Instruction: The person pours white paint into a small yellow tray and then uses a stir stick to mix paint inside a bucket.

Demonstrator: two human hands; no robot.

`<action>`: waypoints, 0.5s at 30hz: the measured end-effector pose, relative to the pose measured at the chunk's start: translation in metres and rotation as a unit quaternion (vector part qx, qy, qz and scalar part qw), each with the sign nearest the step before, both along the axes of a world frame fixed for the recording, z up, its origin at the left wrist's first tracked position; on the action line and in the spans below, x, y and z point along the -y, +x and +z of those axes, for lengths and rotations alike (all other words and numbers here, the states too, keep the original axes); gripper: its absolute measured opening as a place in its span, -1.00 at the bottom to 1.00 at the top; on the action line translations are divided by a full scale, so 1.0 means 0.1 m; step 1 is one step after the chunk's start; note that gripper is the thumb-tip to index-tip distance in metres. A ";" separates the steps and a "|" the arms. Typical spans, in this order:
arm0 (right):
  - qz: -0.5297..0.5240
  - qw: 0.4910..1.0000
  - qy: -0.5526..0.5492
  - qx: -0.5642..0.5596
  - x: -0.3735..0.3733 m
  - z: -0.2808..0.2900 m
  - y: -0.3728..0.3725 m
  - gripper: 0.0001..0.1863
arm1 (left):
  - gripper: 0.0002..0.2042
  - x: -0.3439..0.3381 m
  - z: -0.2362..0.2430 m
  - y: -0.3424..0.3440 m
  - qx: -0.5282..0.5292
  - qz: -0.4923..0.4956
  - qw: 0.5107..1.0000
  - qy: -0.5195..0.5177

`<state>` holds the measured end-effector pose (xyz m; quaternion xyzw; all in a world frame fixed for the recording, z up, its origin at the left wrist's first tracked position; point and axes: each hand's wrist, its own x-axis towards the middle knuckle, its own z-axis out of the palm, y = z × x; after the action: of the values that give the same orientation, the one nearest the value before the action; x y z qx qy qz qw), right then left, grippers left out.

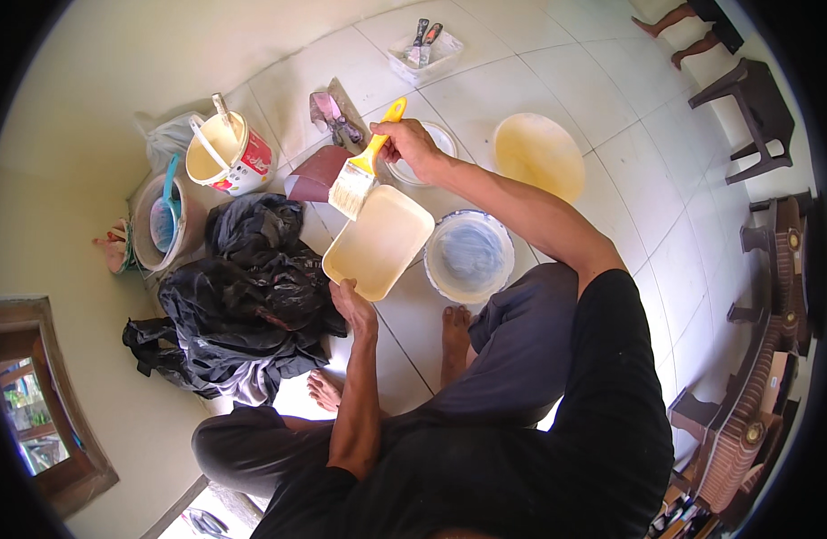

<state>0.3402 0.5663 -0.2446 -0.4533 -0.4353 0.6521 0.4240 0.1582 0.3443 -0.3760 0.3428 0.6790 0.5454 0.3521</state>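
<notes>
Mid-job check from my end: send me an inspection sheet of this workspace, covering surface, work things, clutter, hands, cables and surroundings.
Surface: pale tiled floor, grout lines visible.
Work things: yellow-handled brush, whitish bristles at the far-left corner of the cream tray; contact unclear.
Clutter: black heap left of the tray; bowl right of it; red-labelled pail, grey bucket and box with scrapers farther out.
Hands: left hand grips the tray's near edge; right hand grips the brush handle.
Cables: nothing seen.
Surroundings: dark stool and another person's legs at upper right; window at lower left.
</notes>
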 end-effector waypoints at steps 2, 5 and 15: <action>-0.003 1.000 -0.002 -0.001 0.00 0.04 0.05 -0.66 | -0.62 -0.01 0.09 0.03 -0.018 -0.001 0.999 -0.032; -0.011 1.000 0.006 0.005 -0.04 0.13 0.14 -0.66 | -0.61 -0.04 0.13 0.06 -0.014 -0.005 0.999 -0.042; -0.057 0.998 0.000 0.031 0.13 0.53 0.64 -0.68 | -0.59 -0.16 0.31 0.12 -0.049 -0.041 0.997 -0.049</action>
<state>0.4038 0.5528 -0.1916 -0.4971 -0.4216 0.6125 0.4472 0.1702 0.3602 -0.3449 0.3791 0.7067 0.4788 0.3573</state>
